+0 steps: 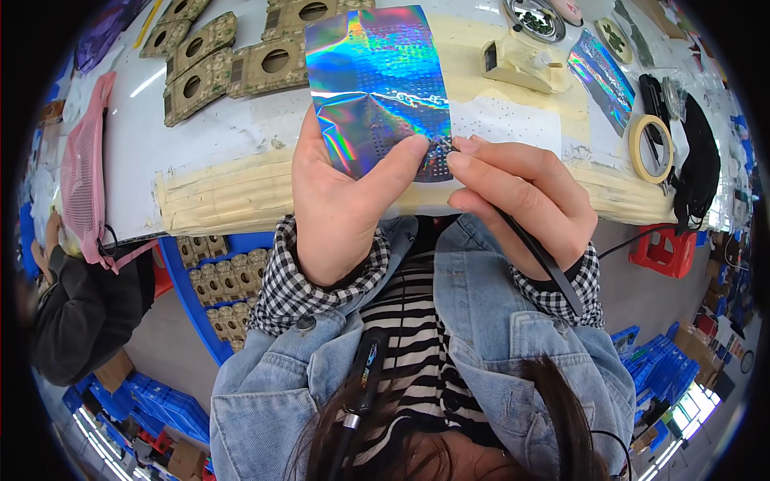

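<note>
A shiny rainbow-holographic sheet with rows of tiny cut marks is held up over the table's front edge. My left hand grips its lower left part, thumb on the front and fingers behind. The sheet is creased across its middle. My right hand is closed around black tweezers, whose tips meet the sheet's lower right edge beside my left thumb. Whether a small piece is between the tips is too small to tell. Behind the sheet, a white dotted paper lies on the table.
Camouflage-patterned parts with round holes lie at the far left; more fill a blue tray below. A tape-wrapped box, a round dish, another holographic strip and a tape roll are rightward. A co-worker's dark sleeve shows left.
</note>
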The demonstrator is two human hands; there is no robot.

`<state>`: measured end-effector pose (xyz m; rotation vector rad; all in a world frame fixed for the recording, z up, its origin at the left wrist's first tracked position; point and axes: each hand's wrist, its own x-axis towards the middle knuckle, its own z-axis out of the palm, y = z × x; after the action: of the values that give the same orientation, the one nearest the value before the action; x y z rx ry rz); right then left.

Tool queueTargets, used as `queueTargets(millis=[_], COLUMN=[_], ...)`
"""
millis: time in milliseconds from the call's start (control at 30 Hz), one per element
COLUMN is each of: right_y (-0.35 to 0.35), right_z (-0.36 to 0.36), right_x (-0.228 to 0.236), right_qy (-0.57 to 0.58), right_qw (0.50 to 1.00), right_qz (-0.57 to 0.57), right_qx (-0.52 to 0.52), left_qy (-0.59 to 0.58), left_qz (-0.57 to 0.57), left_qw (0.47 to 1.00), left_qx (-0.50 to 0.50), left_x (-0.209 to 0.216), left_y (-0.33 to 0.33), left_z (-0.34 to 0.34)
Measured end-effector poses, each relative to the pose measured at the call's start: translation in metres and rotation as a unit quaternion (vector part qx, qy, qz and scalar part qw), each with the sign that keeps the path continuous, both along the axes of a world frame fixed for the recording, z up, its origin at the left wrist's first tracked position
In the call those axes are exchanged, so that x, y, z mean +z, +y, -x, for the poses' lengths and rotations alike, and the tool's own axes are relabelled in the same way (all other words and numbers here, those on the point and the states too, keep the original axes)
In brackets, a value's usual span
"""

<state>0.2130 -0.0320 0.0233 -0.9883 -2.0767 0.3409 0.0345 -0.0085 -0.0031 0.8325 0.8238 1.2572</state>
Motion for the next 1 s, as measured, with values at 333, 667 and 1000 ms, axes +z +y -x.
queueTargets(millis=[333,667,1000], right_y=[-0.0009,0.005,-0.0007], right_z=[0.0012,0.0038,0.0077], right_x=[-0.0001,0.0023,-0.0007], right_qy=[0.008,0.031,0.027], right_qw=[1.0,0.999,0.999], right_qz=[0.016,0.012,0.019], right_qx=[0.0,-0.01,-0.014], left_qy=[0.012,0.063,0.04], left_qz=[-0.005,-0.065,-0.029], left_qw=[1.0,0.995,0.999], left_qx=[-0.003,0.032,0.003], left_x=[-0.0016,-0.0006,-0.0043], left_y=[-0.0006,-0.0026,-0.0008], left_z=[0.0008,-0.002,0.0011])
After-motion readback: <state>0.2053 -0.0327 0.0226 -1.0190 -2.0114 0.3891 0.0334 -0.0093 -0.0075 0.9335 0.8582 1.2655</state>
